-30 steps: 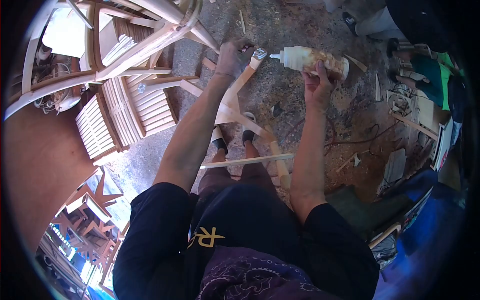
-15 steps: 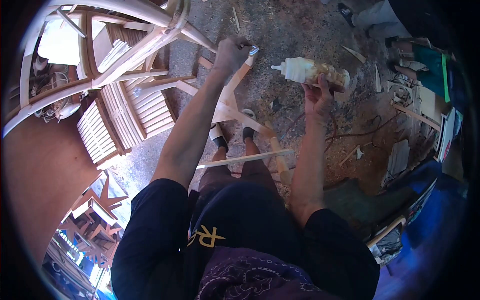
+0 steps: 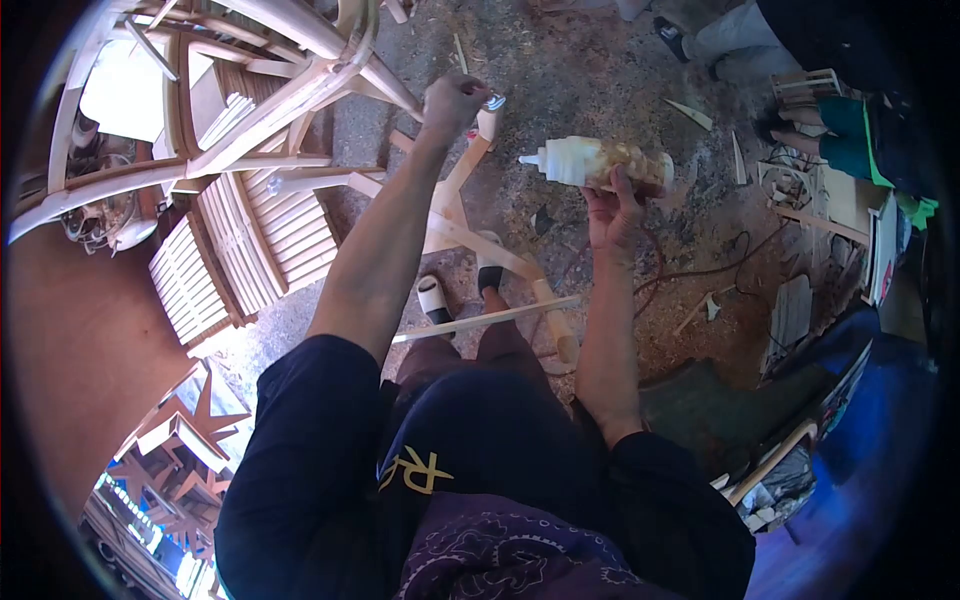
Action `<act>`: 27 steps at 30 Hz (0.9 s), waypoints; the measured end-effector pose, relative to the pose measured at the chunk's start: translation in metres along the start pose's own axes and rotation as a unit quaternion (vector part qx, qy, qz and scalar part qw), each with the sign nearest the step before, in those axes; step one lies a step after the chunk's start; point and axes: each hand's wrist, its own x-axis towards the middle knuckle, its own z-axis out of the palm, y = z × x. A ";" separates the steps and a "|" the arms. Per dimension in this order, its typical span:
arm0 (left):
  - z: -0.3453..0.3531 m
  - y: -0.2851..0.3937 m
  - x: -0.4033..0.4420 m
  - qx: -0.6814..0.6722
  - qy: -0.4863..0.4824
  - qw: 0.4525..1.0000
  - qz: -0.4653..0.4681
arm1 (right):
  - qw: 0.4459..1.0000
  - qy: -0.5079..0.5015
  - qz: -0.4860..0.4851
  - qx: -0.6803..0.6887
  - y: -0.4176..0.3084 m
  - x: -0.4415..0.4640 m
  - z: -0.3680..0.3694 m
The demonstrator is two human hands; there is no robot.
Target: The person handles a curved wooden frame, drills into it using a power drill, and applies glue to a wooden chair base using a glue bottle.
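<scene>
My right hand (image 3: pixel 612 210) grips a squeeze bottle (image 3: pixel 595 163), white with brownish stains, held sideways with its nozzle pointing left. Over the far end of a pale wooden frame (image 3: pixel 452 200) is my left hand (image 3: pixel 452 105), its fingers pinched together. Whatever they hold, if anything, is too small to make out. Just right of those fingertips, the end of the frame shows a shiny whitish-blue patch (image 3: pixel 494 103). Between the nozzle and the left hand there is a gap. The frame stands on the floor in front of my legs, with a thin wooden strip (image 3: pixel 490 319) crossing near my knees.
Large curved wooden furniture frames (image 3: pixel 270 115) and slatted panels (image 3: pixel 275 220) fill the left side. Another person's legs (image 3: pixel 735 45) appear at the upper right. Hoses and cords (image 3: pixel 690 270) and wood scraps (image 3: pixel 690 113) lie on the dusty floor (image 3: pixel 570 80).
The bottle and my right hand have shifted left and slightly down in the view. My left hand stays by the frame's end, with a small leftward shift. The whole view has turned slightly.
</scene>
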 end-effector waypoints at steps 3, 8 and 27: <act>-0.029 0.012 -0.050 -0.106 0.109 0.988 -0.038 | 0.999 0.002 -0.029 -0.023 0.009 0.006 0.010; -0.096 -0.080 -0.179 0.028 0.181 0.981 -0.058 | 0.991 -0.044 -0.066 -0.107 0.027 0.035 0.062; -0.138 -0.212 -0.525 0.105 0.188 0.872 -0.438 | 0.901 -0.233 -0.212 -0.300 0.057 0.097 0.117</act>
